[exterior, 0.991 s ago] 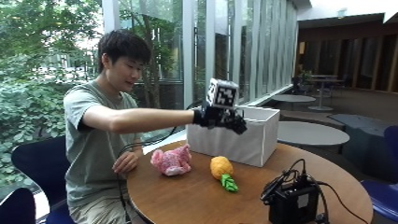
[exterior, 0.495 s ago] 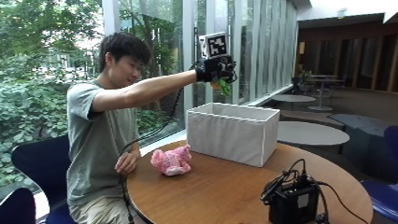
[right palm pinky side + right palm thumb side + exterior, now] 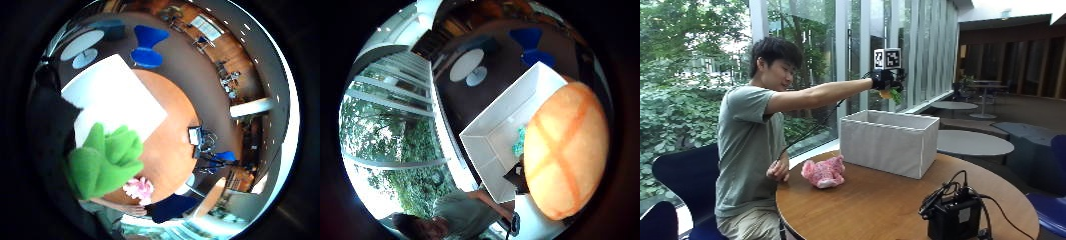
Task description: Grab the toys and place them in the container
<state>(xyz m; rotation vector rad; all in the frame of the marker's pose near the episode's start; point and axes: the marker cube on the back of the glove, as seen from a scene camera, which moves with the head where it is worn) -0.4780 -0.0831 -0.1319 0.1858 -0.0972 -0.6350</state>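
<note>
Plush carrot (image 3: 890, 93), orange body with green leaves: likely light, soft, squashy, so grab the body. Gloved right hand (image 3: 884, 79) has fingers curled round it, body against the palm, leaves sticking out, high above the open white container (image 3: 889, 141). Pink plush toy (image 3: 823, 172) lies on the table (image 3: 866, 210) beside the container.

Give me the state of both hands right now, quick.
Gloved right hand: holding the orange plush carrot toy with green leaves above the white fabric box.
Bare left hand: resting at the round wooden table's edge, holding nothing.
</note>
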